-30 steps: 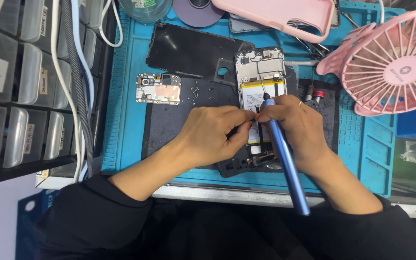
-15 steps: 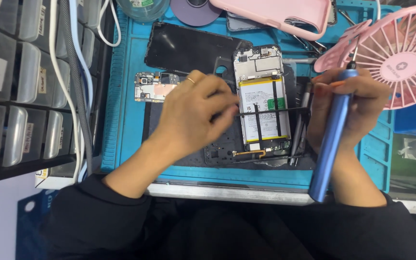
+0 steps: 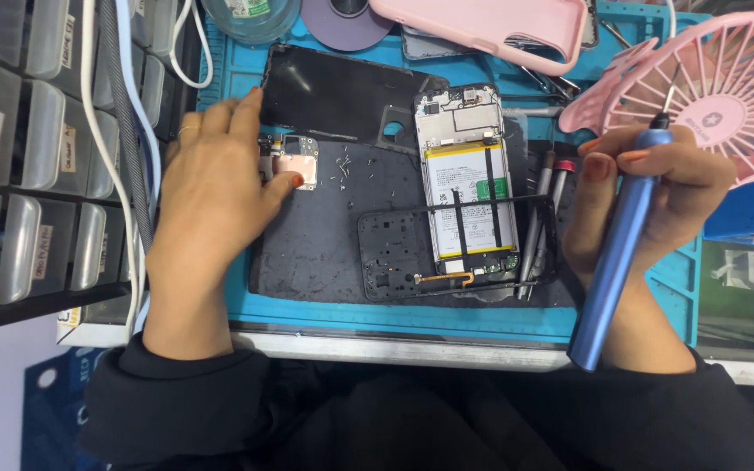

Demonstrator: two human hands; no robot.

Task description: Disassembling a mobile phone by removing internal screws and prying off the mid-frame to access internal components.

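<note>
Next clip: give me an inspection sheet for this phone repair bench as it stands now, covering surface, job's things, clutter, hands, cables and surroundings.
Surface: blue work mat with a dark grey pad on it.
Job's things: opened phone, battery showing, lying across a black frame; small circuit board; blue electric screwdriver.
Clutter: loose screws on the pad, black back cover, pink phone case, pink fan, spare drivers.
Hands: left hand lies flat, thumb at the circuit board; right hand has its grip closed round the screwdriver.
Cables: white and grey cables hang along the mat's left edge.
Surroundings: clear parts drawers at left.
</note>
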